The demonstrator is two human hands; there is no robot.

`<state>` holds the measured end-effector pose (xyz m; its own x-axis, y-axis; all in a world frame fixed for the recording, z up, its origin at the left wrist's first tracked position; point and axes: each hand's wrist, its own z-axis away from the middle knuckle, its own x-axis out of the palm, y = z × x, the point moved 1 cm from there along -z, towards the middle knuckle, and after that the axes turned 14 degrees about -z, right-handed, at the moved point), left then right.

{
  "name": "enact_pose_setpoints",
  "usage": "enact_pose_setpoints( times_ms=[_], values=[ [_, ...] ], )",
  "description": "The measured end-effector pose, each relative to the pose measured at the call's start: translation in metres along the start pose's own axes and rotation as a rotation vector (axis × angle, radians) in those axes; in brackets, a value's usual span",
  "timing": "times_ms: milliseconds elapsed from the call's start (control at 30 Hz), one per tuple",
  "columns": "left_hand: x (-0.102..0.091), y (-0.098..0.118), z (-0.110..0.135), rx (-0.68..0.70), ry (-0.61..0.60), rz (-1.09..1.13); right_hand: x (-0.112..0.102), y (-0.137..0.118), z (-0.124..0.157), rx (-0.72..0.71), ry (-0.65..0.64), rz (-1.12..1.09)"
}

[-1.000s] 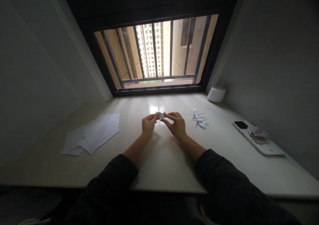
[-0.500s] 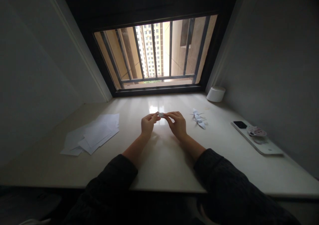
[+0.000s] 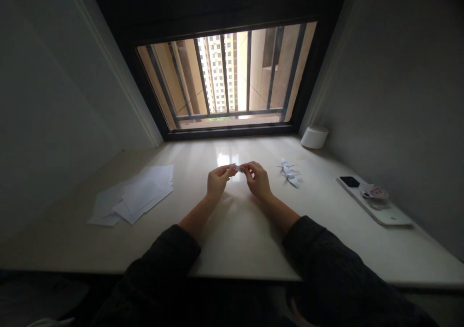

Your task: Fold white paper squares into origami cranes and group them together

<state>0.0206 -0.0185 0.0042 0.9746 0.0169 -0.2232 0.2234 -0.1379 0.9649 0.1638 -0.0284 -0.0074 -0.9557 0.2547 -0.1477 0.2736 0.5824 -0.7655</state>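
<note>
A small piece of folded white paper point(image 3: 239, 169) is held between my two hands above the white surface. My left hand point(image 3: 218, 179) pinches its left side with thumb and fingers. On the other side, the thumb and fingertips of my right hand point(image 3: 258, 179) are closed on it. Fingers cover much of the paper, so its exact shape is hard to make out. Just right of my right hand lie folded paper cranes point(image 3: 289, 173), close together on the surface.
Loose white paper sheets point(image 3: 141, 191) overlap on the left. A phone point(image 3: 373, 201) with a round grip on its back lies at the right, near the wall. A white cylindrical object point(image 3: 314, 137) stands in the back right corner, beside the barred window point(image 3: 232, 76).
Both hands have drawn slightly closer together around the folded paper. The paper has shifted a little right and is turned differently.
</note>
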Motion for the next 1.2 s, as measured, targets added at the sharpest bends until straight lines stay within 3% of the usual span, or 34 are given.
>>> enact_pose_setpoints(
  times_ms=[300, 633, 933, 1100, 1200],
  values=[
    [-0.001, 0.0, -0.001, 0.138, 0.035, -0.034, -0.005, -0.002, 0.0, -0.094, -0.044, 0.071],
    [0.0, 0.0, 0.002, 0.184, 0.05, -0.182, -0.007, -0.004, 0.0, -0.056, 0.0, 0.045],
    [0.004, -0.004, 0.007, 0.198, 0.01, -0.27, 0.002, 0.015, -0.002, 0.321, 0.133, -0.413],
    [0.005, 0.001, 0.014, 0.289, 0.06, -0.341, 0.01, 0.02, 0.0, 0.475, 0.13, -0.761],
    [0.005, 0.006, 0.016, 0.347, 0.118, -0.401, 0.013, 0.02, 0.002, 0.555, 0.134, -0.857]
  ],
)
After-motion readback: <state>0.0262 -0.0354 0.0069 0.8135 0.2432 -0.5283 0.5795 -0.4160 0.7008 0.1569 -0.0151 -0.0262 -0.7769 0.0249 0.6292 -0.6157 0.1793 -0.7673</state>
